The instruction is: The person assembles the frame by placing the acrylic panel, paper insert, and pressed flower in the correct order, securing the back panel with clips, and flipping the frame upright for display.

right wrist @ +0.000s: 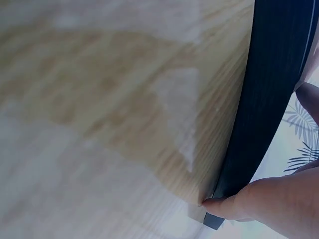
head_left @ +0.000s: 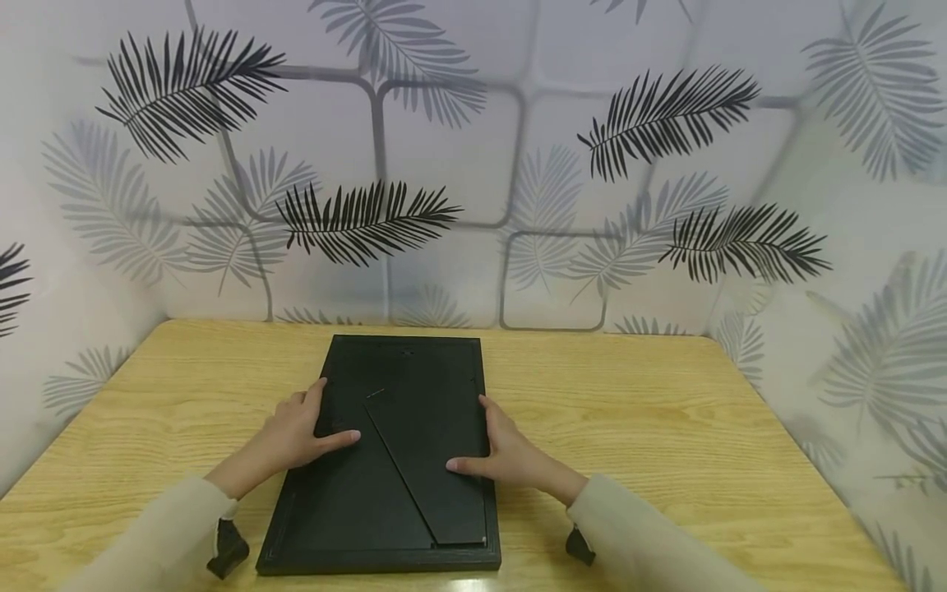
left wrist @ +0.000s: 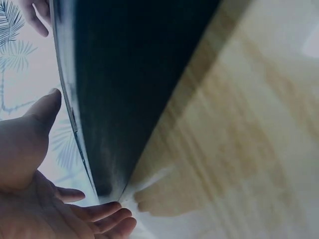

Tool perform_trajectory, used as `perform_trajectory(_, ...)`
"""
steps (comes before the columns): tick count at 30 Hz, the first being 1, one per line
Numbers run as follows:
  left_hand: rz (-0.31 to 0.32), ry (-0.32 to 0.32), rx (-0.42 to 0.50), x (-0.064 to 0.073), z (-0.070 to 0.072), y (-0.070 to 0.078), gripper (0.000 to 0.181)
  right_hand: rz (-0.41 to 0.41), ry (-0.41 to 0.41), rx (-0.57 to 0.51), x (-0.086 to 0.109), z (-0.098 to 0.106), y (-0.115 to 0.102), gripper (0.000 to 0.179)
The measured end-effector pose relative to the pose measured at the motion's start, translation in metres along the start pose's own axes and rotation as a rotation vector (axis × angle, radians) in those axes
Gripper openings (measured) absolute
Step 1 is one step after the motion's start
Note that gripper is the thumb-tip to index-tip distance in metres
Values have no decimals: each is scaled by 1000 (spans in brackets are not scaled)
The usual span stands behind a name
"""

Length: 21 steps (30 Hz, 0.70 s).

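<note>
A black picture frame lies face down on the wooden table, its back and slanted easel leg facing up. At its left edge, my left hand holds the frame, thumb over the back and fingers along the side. My right hand grips the opposite edge in a similar way, its thumb over the back. In the left wrist view, fingertips meet the far end of the frame's dark side. The right wrist view has a fingertip low on the frame's side, near the tabletop.
Leaf-patterned covering stands behind the table and along both sides. Bare wood shows left and right of the frame. Light sleeves cover both forearms, with a dark device under the left wrist.
</note>
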<state>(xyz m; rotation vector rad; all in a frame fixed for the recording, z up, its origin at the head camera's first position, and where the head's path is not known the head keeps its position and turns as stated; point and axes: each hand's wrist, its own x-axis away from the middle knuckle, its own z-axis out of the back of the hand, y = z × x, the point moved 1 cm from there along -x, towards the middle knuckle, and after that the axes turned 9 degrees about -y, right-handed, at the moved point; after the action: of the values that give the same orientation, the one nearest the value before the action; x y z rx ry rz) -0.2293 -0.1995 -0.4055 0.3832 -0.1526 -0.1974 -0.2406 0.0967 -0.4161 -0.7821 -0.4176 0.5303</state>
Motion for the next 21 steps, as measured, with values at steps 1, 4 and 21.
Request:
perform_trajectory(1,2,-8,-2,0,-1,0,98,-3,-2,-3,0,0,0,104)
perform_trajectory(4,1,-17,-14,1,-3,0,99,-15,-5,-3,-2,-1,1,106)
perform_trajectory(21,-15,-14,40,-1,-6,0,101,-12,-12,-17,-4,-4,-1,104)
